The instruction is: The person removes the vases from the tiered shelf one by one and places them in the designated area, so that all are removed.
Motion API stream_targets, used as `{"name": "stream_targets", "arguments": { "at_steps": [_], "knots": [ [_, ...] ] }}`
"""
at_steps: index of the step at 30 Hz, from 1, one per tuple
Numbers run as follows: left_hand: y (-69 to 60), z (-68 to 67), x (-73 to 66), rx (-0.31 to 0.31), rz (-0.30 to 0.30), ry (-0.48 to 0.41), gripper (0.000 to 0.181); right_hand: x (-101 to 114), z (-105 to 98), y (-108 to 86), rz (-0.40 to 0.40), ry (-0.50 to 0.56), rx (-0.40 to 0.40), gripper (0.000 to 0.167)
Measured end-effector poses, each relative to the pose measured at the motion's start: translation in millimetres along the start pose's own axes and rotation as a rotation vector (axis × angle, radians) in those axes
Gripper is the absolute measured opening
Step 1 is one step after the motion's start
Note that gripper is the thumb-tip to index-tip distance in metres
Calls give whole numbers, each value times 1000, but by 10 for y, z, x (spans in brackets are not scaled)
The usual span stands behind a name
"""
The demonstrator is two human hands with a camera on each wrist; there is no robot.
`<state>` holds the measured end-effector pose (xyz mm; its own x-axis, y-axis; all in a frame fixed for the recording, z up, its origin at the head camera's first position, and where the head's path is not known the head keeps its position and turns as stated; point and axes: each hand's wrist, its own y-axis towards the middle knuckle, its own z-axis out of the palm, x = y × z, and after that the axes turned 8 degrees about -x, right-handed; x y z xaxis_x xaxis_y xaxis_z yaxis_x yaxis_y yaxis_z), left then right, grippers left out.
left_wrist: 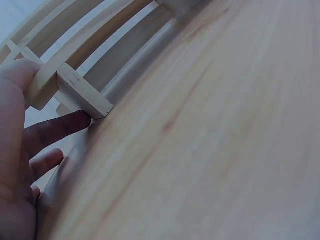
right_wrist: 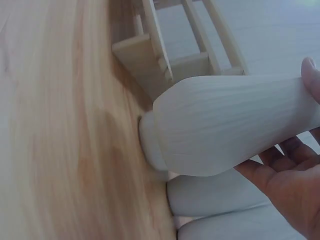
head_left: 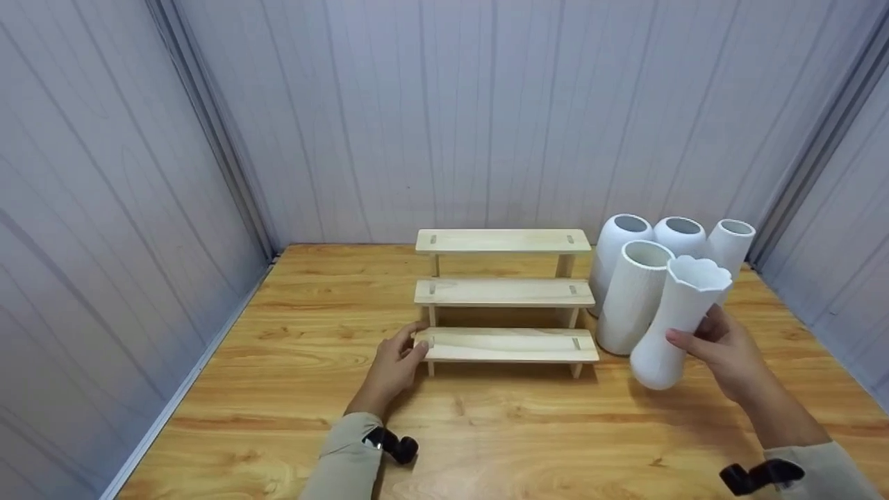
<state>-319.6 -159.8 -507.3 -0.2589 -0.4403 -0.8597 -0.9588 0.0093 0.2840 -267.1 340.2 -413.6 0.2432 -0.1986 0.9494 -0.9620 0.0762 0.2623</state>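
Observation:
A three-tier wooden stand [head_left: 505, 292] stands on the table. My left hand [head_left: 394, 364] grips the left end of its lowest tier, thumb on the board and a fingertip against the support leg [left_wrist: 85, 92] below. On the right, my right hand [head_left: 722, 351] holds a white vase [head_left: 668, 340] with a scalloped rim around its narrow middle. The vase is tilted, its rim leaning right and its base off the table. In the right wrist view, the vase's ribbed body [right_wrist: 210, 122] lies between thumb and fingers, which are partly cut off by the frame.
Behind the held vase stand a textured white cylinder vase [head_left: 632, 298], a tall white vase [head_left: 611, 250], a rounded white vase [head_left: 679, 236] and a slim white vase [head_left: 730, 246], close together. Pale panel walls [head_left: 458, 125] border the wood-grain table [head_left: 312, 298] at the back and sides.

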Motion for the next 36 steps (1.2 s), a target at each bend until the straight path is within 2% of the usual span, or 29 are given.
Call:
{"name": "stream_targets", "arguments": {
  "at_steps": [6,13,16,19,23,27,36],
  "knots": [
    [-6,3,-2,-1,56,7,35,-137,-138,-1,11,2,-3,55],
    [-2,-2,11,-1,66,0,35,-297,-223,47,17,-25,-1,59],
    [-1,-6,11,2,62,8,35,-376,-242,82,9,28,-5,53],
    [-11,-12,-1,13,31,9,36,-434,-259,123,-10,49,-18,50],
    [-22,-11,-20,24,0,10,39,-461,-294,181,-16,-15,-47,56],
    [-27,-11,-27,20,-6,19,41,-474,-315,244,3,-63,-57,60],
    [-28,-18,-14,13,-19,1,42,-506,-303,338,33,-47,-63,64]
  ]
}}
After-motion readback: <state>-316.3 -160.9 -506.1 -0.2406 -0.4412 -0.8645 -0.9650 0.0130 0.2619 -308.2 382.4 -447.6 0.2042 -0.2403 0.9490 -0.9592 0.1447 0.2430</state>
